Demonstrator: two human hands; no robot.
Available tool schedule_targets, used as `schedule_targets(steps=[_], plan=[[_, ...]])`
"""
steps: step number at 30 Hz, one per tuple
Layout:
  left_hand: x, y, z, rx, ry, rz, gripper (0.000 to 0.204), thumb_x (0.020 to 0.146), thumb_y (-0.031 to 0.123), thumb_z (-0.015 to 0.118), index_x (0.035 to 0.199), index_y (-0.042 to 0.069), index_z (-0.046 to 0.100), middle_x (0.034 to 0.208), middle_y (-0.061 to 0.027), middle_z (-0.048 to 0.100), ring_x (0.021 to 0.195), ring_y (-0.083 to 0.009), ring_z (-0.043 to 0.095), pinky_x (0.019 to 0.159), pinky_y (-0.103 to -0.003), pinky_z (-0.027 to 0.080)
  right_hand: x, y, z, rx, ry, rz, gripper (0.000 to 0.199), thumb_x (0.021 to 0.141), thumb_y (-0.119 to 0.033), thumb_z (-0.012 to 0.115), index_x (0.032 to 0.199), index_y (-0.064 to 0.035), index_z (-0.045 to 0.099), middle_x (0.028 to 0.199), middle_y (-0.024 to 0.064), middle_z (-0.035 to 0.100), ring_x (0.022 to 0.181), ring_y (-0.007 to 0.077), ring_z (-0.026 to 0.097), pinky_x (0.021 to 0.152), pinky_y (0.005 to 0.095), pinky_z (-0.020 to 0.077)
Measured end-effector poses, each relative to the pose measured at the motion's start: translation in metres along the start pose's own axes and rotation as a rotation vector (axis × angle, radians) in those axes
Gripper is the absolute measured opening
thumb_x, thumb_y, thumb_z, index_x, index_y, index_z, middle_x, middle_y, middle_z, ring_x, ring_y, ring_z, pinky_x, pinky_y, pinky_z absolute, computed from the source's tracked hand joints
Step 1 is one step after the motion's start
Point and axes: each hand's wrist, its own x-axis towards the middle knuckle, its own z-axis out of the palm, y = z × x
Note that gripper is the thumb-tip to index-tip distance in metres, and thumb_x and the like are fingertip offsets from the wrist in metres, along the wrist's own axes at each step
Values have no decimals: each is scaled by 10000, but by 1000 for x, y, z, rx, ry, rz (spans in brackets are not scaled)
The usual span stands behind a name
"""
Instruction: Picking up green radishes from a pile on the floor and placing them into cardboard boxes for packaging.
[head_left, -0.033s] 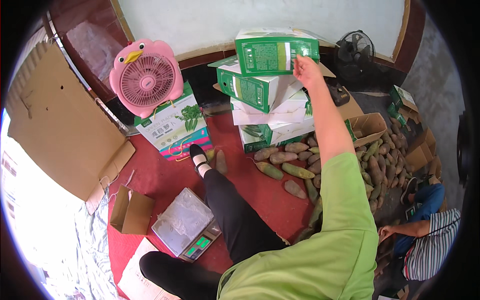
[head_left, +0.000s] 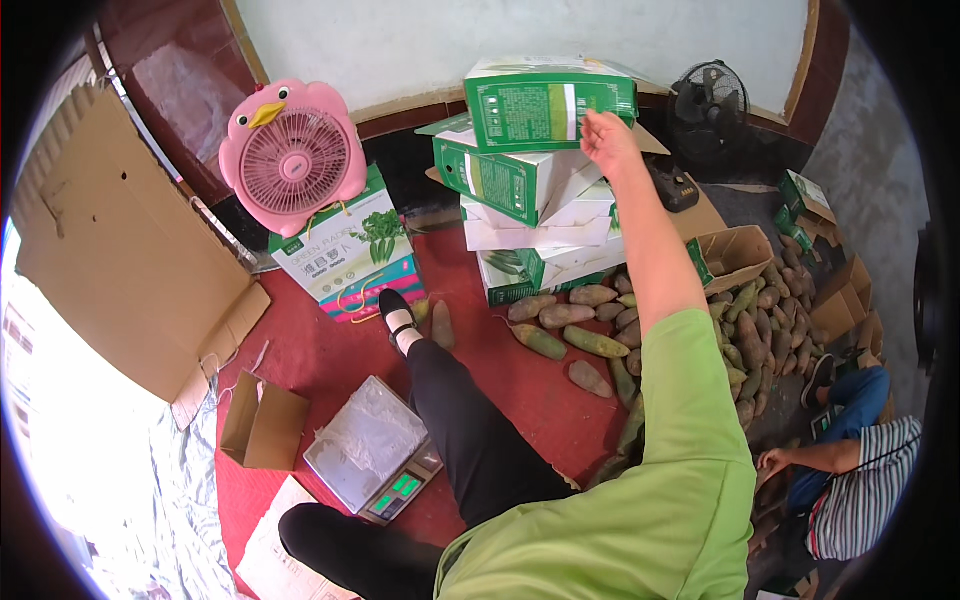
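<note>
My right hand (head_left: 610,142), on an outstretched arm, is closed at the green side of the top carton (head_left: 520,112). Its fingers are curled against the lower right part of that side; what lies inside the grip is partly hidden. This white and green carton rests tilted on a stack. Below it is another green and white carton (head_left: 490,180), also set askew, and more white ones lie under that. My left hand is out of the picture.
A pile of radishes (head_left: 760,340) spreads right of the stack. A pink fan (head_left: 294,165) stands on a carton to the left. A digital scale (head_left: 368,440) and an open brown box (head_left: 262,420) sit on the red floor covering. A co-worker (head_left: 865,490) sits at lower right.
The top carton and my right hand have shifted slightly to the left together. The rest stays as it was.
</note>
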Motion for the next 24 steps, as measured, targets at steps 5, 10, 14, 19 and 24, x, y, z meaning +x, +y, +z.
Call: schedule_targets(steps=[5,10,14,19,24], plan=[[-18,11,-56,-80,158,7,293,874,224,593,1084,38,676,989,-231,676,929,-359,658,827,-408,501,-63,5,77,98,-5,-67,559,781,-121,729,1253,-84,434,980,34,614,887,134,575,724,349,451],[-16,48,-105,-131,297,93,297,884,213,606,1108,28,668,982,-227,681,891,-343,673,763,-402,519,-132,-14,121,-63,-76,-124,790,800,-126,720,1425,22,261,1081,64,600,1011,157,554,849,351,421],[-14,67,-121,-170,401,245,275,891,195,611,1101,29,673,936,-207,691,858,-315,677,728,-381,524,-175,-27,145,-141,-179,-184,765,786,-122,737,1402,25,308,1041,65,615,976,144,558,847,301,418],[0,96,-127,-387,419,495,249,889,100,587,1105,-7,651,968,-168,685,864,-256,669,724,-348,530,-208,-40,167,-167,-373,-247,626,804,-86,714,1335,14,397,936,31,617,859,119,573,805,269,434],[8,156,-114,-1066,95,529,340,918,54,556,1253,-3,558,1104,-123,648,958,-186,644,695,-266,546,-251,-53,201,-224,-574,-210,431,770,3,692,1164,40,520,770,-32,518,738,60,500,719,219,405]])
